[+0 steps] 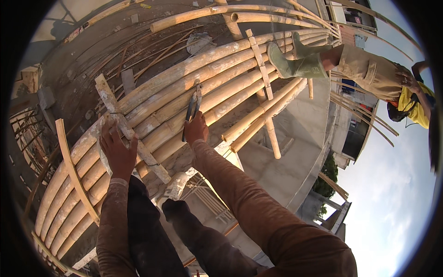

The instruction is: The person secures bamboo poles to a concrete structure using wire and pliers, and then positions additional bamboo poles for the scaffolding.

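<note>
My right hand (197, 128) is closed round the dark handles of a pair of pincers (191, 111), whose metal head points away over the bamboo poles (189, 92). To its left, my left hand (118, 150) lies with its fingers stretched out and the thumb apart, against a short wooden batten (110, 99). This batten crosses the row of poles and has thin dark ties round it. Part of the batten is hidden under the hand. Whether the pincers' jaws touch anything is hard to make out.
Farther along the poles, a person in green rubber boots (300, 64) stands near a second batten (259, 63). A curved bamboo strip (74, 173) lies across the poles at left. Loose sticks (152, 60) litter the ground below, and gaps open beside my legs (152, 231).
</note>
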Motion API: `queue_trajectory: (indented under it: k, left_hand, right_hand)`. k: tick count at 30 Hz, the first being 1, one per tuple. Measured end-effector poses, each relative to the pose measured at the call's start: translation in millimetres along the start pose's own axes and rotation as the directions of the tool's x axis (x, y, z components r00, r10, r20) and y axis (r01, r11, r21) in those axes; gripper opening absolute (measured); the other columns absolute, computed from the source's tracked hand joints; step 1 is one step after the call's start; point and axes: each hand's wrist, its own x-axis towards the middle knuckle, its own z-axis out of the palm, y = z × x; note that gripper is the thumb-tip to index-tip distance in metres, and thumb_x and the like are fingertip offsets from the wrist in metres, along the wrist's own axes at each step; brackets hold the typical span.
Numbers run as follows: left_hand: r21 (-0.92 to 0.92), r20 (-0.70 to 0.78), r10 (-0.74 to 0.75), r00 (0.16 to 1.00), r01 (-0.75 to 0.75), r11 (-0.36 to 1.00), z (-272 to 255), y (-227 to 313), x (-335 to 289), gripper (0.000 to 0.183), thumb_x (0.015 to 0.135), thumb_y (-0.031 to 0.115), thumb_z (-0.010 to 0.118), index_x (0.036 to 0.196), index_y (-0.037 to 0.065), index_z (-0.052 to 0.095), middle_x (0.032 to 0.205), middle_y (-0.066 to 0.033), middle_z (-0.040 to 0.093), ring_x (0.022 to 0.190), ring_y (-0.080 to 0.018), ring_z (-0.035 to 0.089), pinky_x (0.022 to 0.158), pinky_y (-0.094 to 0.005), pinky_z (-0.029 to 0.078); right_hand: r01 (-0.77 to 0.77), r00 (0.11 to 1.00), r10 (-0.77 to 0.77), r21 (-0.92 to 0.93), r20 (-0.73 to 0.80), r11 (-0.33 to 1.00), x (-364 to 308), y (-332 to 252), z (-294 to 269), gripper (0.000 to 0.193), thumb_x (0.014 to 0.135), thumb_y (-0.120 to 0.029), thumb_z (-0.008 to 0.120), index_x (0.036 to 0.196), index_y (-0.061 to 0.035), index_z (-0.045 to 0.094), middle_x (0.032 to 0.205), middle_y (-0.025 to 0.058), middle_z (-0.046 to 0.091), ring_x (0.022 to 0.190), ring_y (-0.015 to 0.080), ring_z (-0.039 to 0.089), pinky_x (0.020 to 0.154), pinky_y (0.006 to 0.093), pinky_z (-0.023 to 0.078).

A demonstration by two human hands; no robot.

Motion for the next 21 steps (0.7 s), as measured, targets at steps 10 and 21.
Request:
queue_trajectory:
  k: [10,21]
  left_hand:
    - [0.190,0.600,0.118,0.791,-0.284,0.940,55.3,63.2,-10.3,0.108,0.075,0.054,0.073,0.153,0.005,0.018,0.159,-0.0191,0.013,0.148,-0.0390,0.004,0.118,-0.0563,0.007]
    - [0.368,0.786,-0.078,0.613,-0.363,0.856,80.0,67.0,-3.2,0.131,0.068,0.063,0.074,0.155,0.003,-0.003,0.161,-0.0218,-0.006,0.147,-0.0434,-0.009,0.116,-0.0596,-0.003]
  right_hand:
    - [-0.052,0.998,0.052,0.007,0.046,0.999,1.6,-1.2,0.3,0.047,0.084,-0.023,0.071,0.114,-0.0020,0.041,0.121,0.0214,0.056,0.106,0.0421,0.061,0.087,0.0483,0.051]
    - [-0.037,0.998,0.034,0.062,0.047,0.997,5.4,4.8,2.0,0.047,0.085,-0.019,0.070,0.115,-0.0031,0.038,0.116,0.0215,0.054,0.099,0.0415,0.064,0.081,0.0474,0.055]
